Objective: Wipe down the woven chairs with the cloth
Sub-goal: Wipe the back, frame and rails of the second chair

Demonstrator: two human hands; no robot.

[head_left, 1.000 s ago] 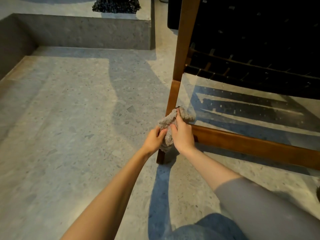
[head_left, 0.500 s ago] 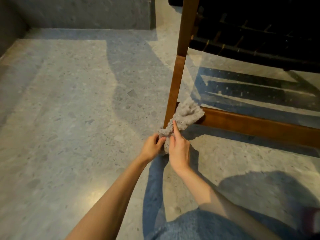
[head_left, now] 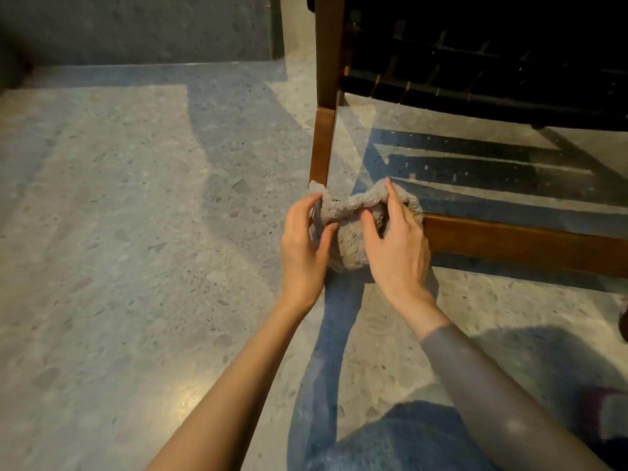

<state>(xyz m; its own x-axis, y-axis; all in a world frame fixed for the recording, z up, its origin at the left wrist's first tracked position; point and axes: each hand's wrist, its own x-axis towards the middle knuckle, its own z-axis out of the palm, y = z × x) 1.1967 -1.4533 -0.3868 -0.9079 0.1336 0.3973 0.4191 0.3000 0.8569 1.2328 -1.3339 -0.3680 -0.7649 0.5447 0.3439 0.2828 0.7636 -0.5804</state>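
Where the leg (head_left: 323, 144) meets the low rail (head_left: 523, 244) of the chair (head_left: 492, 73), cloth (head_left: 346, 232) bunched against the joint. Left hand (head_left: 302, 243) pinches its left edge. Right hand (head_left: 397, 246) grips the right side, fingers over the top.

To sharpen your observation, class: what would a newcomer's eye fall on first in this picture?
Two hands at the centre: the left hand and right hand both grip a bunched grey cloth at the foot of the wooden chair leg. Above right sits the dark woven seat, casting a striped shadow on the floor.
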